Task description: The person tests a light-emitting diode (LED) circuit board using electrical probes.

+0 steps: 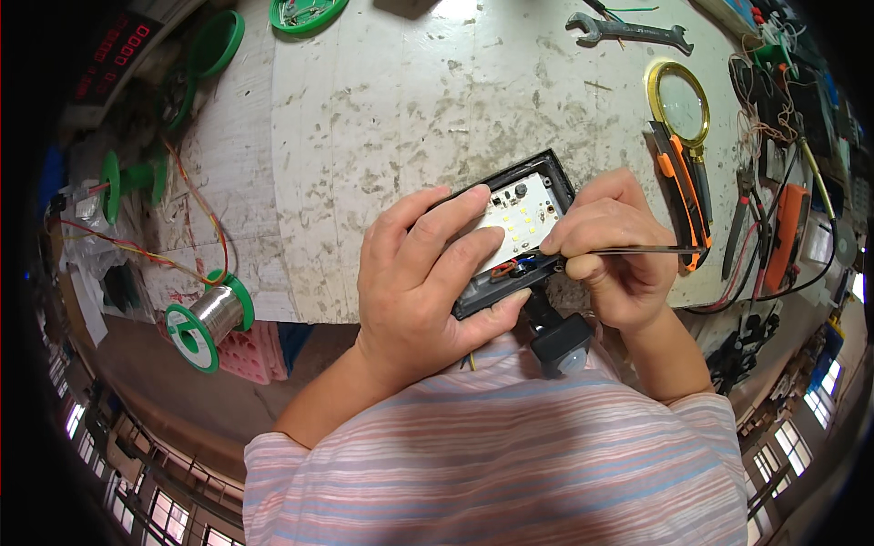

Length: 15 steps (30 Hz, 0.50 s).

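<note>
My left hand (421, 273) is closed around a black floodlight housing (482, 293), fingers over its top and thumb along its near edge. Inside sits a white LED circuit board (531, 217) with small yellow chips. Red and blue wires (514, 267) show between the board and the near wall. A black motion sensor (560, 346) with a pale dome hangs from that near side. My right hand (619, 250) pinches slim dark tweezers (651, 249) at the board's right edge; the tips are hidden by my fingers.
A solder wire spool (218, 314) stands at the table's front left edge, below loose coloured wires (137, 246). To the right lie a magnifying glass (681, 102), an orange utility knife (681, 182) and pliers (742, 214). A wrench (628, 33) lies at the back right.
</note>
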### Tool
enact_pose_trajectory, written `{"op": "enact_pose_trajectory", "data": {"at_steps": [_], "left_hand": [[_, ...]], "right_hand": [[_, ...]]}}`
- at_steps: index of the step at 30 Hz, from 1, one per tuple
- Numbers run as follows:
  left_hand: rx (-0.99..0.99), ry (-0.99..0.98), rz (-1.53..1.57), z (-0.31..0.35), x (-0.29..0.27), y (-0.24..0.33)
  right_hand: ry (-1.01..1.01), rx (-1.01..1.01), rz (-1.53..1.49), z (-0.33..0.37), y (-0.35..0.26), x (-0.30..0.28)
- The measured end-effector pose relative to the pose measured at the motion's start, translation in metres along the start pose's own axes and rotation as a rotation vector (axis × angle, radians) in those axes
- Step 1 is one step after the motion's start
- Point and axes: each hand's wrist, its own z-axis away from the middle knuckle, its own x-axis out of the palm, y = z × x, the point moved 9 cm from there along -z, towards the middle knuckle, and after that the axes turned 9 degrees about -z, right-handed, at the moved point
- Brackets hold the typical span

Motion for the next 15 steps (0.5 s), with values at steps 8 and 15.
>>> {"op": "enact_pose_trajectory", "data": {"at_steps": [8,15], "left_hand": [[0.006,0.0,0.003,0.002,0.001,-0.001],[-0.002,-0.053,-0.02,0.003,-0.001,0.003]], "right_hand": [[0.033,-0.002,-0.007,-0.001,0.002,-0.002],[0.122,0.017,-0.033,0.003,0.001,-0.005]]}}
